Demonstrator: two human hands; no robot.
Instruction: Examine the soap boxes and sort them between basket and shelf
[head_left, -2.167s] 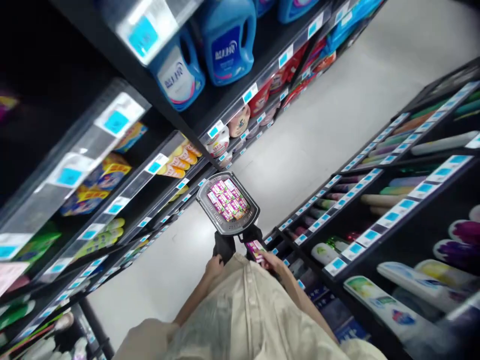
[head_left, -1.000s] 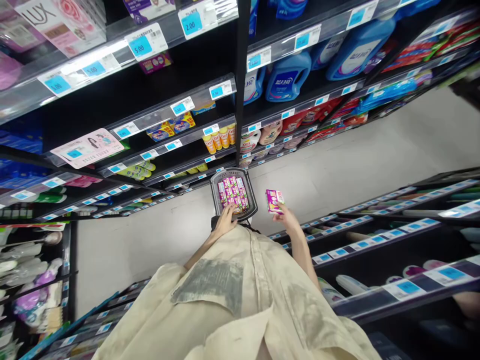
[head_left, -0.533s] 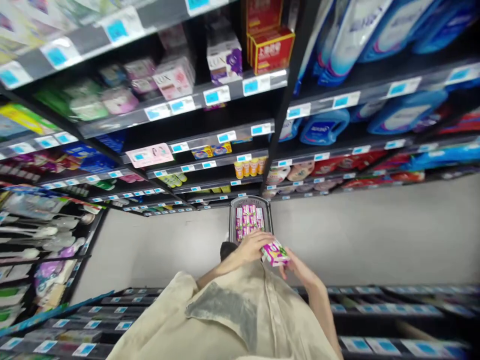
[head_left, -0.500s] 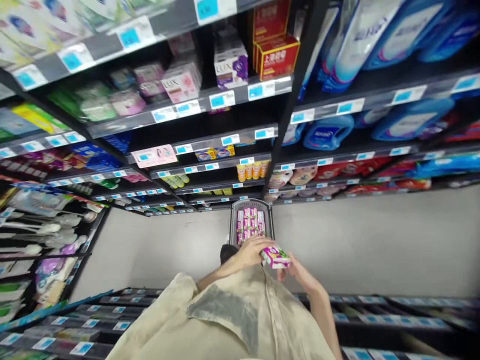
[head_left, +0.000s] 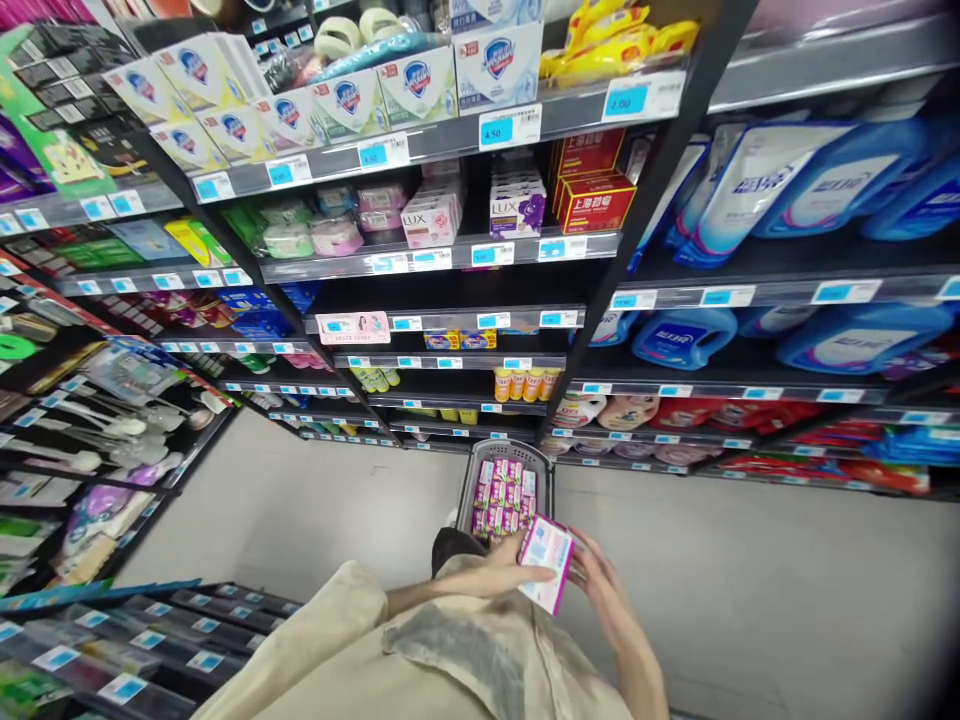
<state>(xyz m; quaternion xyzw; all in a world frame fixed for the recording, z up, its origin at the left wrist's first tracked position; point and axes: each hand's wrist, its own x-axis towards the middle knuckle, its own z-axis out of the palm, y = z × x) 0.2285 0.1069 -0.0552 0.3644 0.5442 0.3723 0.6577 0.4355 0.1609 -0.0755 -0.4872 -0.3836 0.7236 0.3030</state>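
A small magenta-and-white box (head_left: 547, 558) is held in front of my body, its pale printed face turned up. My left hand (head_left: 501, 572) grips its left side, the thumb lying across that face. On the other side my right hand (head_left: 598, 575) has its fingers closed around the right edge, partly hidden behind the box. Just beyond my hands stands a grey basket (head_left: 469, 490) on the floor. Inside it several similar magenta-and-white boxes (head_left: 504, 495) are laid in rows.
Dark shelving ahead carries LUX cartons (head_left: 517, 205), red boxes (head_left: 596, 203), yellow bottles (head_left: 516, 384) and blue detergent bottles (head_left: 684, 338). Hanging utensils (head_left: 112, 425) fill a rack at left. Another shelf unit (head_left: 127, 640) stands close at lower left. Grey floor (head_left: 712, 560) runs between the shelves.
The box has been turned, so its pale printed face now shows instead of the colourful one. My left thumb has come onto that face. The view has tilted up, showing more upper shelf.
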